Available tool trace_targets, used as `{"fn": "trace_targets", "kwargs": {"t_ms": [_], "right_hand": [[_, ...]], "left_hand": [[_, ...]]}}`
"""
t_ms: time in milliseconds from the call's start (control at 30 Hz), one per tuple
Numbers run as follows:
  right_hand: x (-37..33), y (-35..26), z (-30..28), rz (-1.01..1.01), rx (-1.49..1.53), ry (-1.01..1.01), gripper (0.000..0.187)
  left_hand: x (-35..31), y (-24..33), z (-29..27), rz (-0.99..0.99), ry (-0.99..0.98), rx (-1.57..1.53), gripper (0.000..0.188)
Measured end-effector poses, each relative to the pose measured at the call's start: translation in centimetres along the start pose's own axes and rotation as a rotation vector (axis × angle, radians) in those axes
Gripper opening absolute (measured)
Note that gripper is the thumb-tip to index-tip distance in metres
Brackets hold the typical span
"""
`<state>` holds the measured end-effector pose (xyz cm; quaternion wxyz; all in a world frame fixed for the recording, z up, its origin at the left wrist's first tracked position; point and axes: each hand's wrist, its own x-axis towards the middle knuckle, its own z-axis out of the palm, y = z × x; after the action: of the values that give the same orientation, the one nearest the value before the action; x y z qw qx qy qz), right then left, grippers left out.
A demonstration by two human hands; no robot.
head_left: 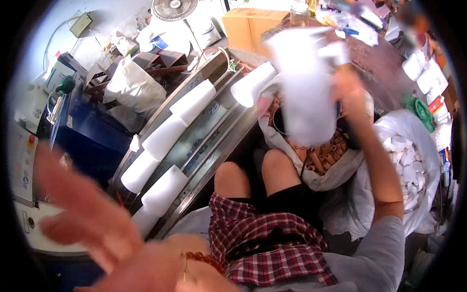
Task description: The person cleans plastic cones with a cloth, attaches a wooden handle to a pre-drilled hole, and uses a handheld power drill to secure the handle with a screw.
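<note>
My right hand [349, 90] is raised over the sacks, its fingers closed round the side of a large white jug-shaped vessel [309, 87]. Motion smears the vessel, so its exact kind is unclear. Below it stands an open white sack [321, 184] of small brown tube-like pieces [318, 158]. My left hand [95, 214] is close to the camera at the lower left, blurred, with fingers and thumb apart and nothing in them. Several white tapered tubes [165, 138] lie end to end along a metal channel beyond it. Another white tapered tube [254, 84] rests at the channel's far end.
A clear plastic bag [372, 187] holding white scraps [404, 163] stands at the right. Behind the channel [233, 117] are a blue cabinet [90, 131], a fan [174, 7] and a cardboard box [248, 27]. A brown table [377, 63] with clutter fills the far right.
</note>
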<state>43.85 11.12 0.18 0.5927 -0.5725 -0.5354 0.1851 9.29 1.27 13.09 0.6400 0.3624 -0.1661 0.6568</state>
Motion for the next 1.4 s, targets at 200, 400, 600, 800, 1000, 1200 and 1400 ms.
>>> {"fn": "trace_targets", "kwargs": {"t_ms": [200, 400, 600, 800, 1000, 1200, 1400], "right_hand": [[6.4, 7.9, -18.1, 0.12, -0.652, 0.621, 0.049], [7.5, 17.5, -29.2, 0.248, -1.0, 0.703, 0.063], [14.4, 27.2, -39.1, 0.217, -0.554, 0.476, 0.086], [15.7, 29.2, -28.5, 0.042, -0.775, 0.217, 0.084], [6.6, 11.7, -9.1, -0.081, -0.775, -0.247, 0.058], [-1.3, 6.0, -0.1, 0.165, -0.635, -0.582, 0.044], [-7.2, 0.1, 8.2, 0.113, -0.688, -0.82, 0.032]], "left_hand": [[1.4, -2.9, 0.6, -0.052, -0.051, -0.029, 0.098], [3.2, -5.9, -0.9, -0.092, -0.043, 0.006, 0.099], [4.3, -6.7, -2.8, -0.1, -0.05, -0.019, 0.099], [3.2, -3.6, -4.0, 0.053, -0.01, 0.176, 0.1], [-8.8, 7.6, -20.2, 0.102, 0.777, 1.403, 0.078], [-44.5, 34.5, -29.6, -0.041, 1.89, 2.146, 0.057], [-59.7, 30.0, -25.6, -2.264, 0.926, 2.314, 0.062]]}}
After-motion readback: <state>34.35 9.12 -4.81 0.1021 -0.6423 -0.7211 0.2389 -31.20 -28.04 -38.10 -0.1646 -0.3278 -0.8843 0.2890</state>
